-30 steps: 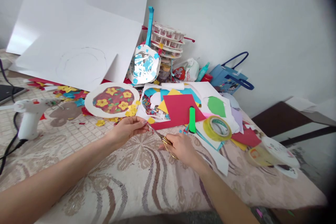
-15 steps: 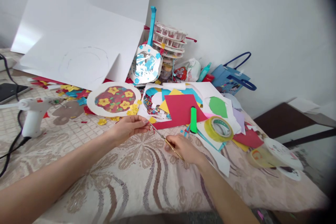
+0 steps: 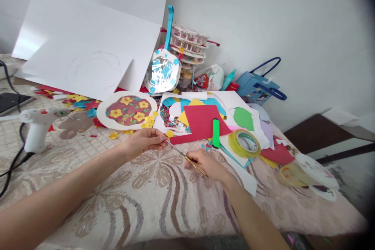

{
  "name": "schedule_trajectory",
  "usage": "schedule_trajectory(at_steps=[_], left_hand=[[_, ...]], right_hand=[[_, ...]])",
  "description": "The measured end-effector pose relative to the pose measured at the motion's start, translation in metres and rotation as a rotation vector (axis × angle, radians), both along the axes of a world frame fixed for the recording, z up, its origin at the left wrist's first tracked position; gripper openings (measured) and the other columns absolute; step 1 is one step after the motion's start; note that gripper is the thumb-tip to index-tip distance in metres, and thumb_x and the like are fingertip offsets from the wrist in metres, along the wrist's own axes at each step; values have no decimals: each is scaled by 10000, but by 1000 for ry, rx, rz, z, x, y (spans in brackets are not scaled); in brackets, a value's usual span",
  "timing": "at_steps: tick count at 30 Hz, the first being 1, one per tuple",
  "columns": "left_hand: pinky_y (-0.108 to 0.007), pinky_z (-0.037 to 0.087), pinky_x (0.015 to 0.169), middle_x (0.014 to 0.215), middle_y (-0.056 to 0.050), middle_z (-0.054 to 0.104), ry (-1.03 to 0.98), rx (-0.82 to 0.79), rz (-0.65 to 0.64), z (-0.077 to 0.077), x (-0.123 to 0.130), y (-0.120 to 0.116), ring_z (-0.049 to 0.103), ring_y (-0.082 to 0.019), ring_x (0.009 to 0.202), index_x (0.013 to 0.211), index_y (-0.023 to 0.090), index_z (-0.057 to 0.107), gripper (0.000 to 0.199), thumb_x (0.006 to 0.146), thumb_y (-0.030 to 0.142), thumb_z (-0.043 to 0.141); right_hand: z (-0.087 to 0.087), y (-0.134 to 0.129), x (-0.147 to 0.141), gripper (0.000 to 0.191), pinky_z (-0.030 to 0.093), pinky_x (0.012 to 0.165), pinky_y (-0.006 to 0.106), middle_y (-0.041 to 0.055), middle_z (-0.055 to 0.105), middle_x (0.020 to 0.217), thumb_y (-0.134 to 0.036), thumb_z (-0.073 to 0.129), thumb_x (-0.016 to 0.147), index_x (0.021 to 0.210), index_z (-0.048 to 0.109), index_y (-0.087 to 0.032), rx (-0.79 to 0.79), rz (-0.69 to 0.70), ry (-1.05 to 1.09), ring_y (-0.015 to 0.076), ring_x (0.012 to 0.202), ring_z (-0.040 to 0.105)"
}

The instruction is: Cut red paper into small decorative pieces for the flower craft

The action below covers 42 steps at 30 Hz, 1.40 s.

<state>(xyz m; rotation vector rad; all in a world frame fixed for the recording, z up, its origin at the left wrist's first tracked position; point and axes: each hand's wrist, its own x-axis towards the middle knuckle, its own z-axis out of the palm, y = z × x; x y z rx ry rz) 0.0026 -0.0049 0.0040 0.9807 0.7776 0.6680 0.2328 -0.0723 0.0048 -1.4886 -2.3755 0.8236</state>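
My right hand [image 3: 205, 163] is wrapped round the gold handles of a pair of scissors [image 3: 175, 148]. The thin silver blades point up and left, their tips at the fingers of my left hand [image 3: 148, 140]. Thumb and fingers of that hand are pinched together; whatever is between them is too small or hidden to name. Just beyond the blade tips shows a small yellow paper piece [image 3: 169, 133]. Behind my left hand lies a white wavy-edged panel [image 3: 101, 111] with yellow flowers on a red centre, and small yellow paper flowers [image 3: 149, 121] by its edge.
A white glue gun [image 3: 36, 131] with a black cord stands at the left. To the right are red paper [image 3: 202, 121], a green box cutter [image 3: 216, 133], a tape roll [image 3: 233, 144] and a plastic tub [image 3: 293, 175]. White boards [image 3: 88, 39] lean behind.
The scissors and both hands have shifted only very slightly, with the blade tips still at my left fingertips. Nothing else has visibly moved.
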Motion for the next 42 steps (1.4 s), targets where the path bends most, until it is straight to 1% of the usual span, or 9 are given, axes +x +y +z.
schedule_trajectory(at_steps=[5, 9, 15, 19, 25, 28, 31, 35, 42], left_hand=[[-180, 511, 617, 671, -43, 679, 17, 0, -3, 3, -1, -1, 627, -100, 613, 702, 129, 636, 165, 638, 235, 745], [-194, 511, 641, 681, -42, 677, 45, 12, -4, 3, -1, -1, 625, -102, 624, 702, 133, 632, 160, 643, 235, 740], [-195, 505, 646, 694, -38, 674, 55, 48, -37, 0, -2, 2, 617, -99, 631, 707, 136, 619, 146, 661, 227, 723], [-197, 500, 658, 702, -36, 679, 69, 58, -32, 0, -2, 2, 621, -98, 646, 712, 133, 616, 164, 659, 244, 723], [-206, 493, 674, 694, -20, 685, 106, 62, -14, 1, -3, 4, 626, -96, 651, 713, 135, 605, 198, 659, 285, 723], [-222, 497, 689, 724, -23, 689, 122, 91, 18, 0, -4, 5, 630, -105, 664, 719, 136, 606, 218, 643, 297, 733], [-236, 499, 690, 765, -32, 694, 127, 102, 31, -2, -4, 7, 631, -111, 674, 724, 140, 605, 230, 639, 312, 732], [-227, 496, 669, 770, -31, 692, 112, 96, 32, -5, -4, 9, 623, -102, 661, 727, 141, 601, 247, 630, 323, 737], [-204, 453, 562, 675, -10, 661, 149, 174, 27, -7, -1, 7, 576, -89, 576, 728, 147, 577, 266, 653, 366, 709]], right_hand=[[-1, 1, 1, 416, 184, 468, 223, -54, 361, 490, -428, 491, 826, 526, 393, -157, 8, 3, -7, 77, 485, 319], [-4, 2, 2, 395, 193, 474, 215, -50, 394, 485, -376, 508, 829, 522, 395, -155, 48, 8, -28, 77, 478, 341], [0, 0, 1, 288, 224, 488, 220, 0, 568, 561, -282, 511, 831, 573, 516, -156, 57, -24, -104, 105, 514, 449], [5, -1, -1, 216, 225, 489, 219, 13, 624, 618, -229, 512, 825, 628, 565, -159, 104, -51, -134, 111, 547, 500], [-3, 1, -2, 274, 205, 476, 224, -10, 579, 532, -297, 561, 799, 568, 505, -163, 253, -71, -175, 101, 489, 466], [-7, 3, -1, 270, 219, 483, 224, -2, 600, 565, -311, 528, 827, 599, 519, -166, 264, -65, -175, 107, 510, 491], [-7, 3, 1, 285, 213, 484, 231, 2, 603, 573, -353, 513, 836, 618, 534, -172, 274, -71, -245, 114, 516, 498], [-5, 4, 3, 305, 204, 493, 241, 11, 620, 605, -443, 503, 827, 667, 546, -186, 334, -178, -336, 133, 556, 530], [-15, 16, 14, 234, 251, 531, 253, 37, 639, 688, -394, 472, 845, 777, 550, -184, 413, -578, -438, 163, 625, 577]])
